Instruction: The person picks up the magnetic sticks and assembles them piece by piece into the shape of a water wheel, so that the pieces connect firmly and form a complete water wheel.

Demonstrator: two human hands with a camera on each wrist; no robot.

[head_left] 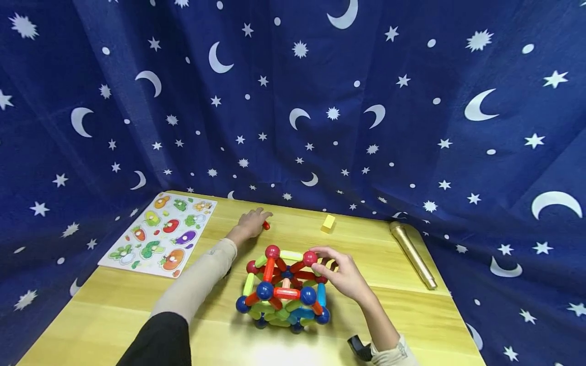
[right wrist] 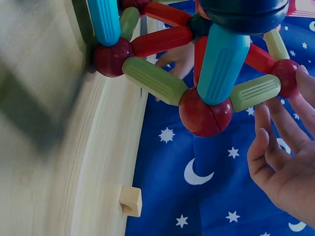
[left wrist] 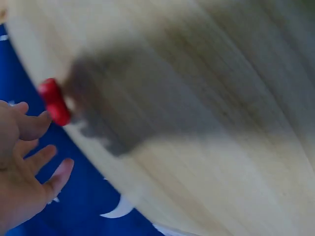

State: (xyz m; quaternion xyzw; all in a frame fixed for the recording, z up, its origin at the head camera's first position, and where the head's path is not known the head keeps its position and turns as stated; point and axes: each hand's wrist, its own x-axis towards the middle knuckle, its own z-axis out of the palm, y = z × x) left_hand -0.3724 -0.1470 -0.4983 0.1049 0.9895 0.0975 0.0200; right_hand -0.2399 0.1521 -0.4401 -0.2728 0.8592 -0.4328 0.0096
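A ball-and-stick magnetic construction toy (head_left: 286, 293) stands on the table, made of red, green and blue sticks joined by red and dark blue balls. At its upper right corner my right hand (head_left: 345, 274) pinches a red ball (right wrist: 287, 77), with the thumb in front and a finger over the top. My left hand (head_left: 252, 223) reaches to the back of the table, fingers spread. Beside its fingertips lies a short red stick (left wrist: 55, 102), with one finger close to or touching it; blur hides which.
A vegetable puzzle board (head_left: 157, 229) lies at the back left. Behind the toy is a small yellow block (head_left: 327, 223). A golden tube (head_left: 413, 255) lies along the right edge. A dark blue curtain (head_left: 274, 152) with moons and stars hangs behind the table.
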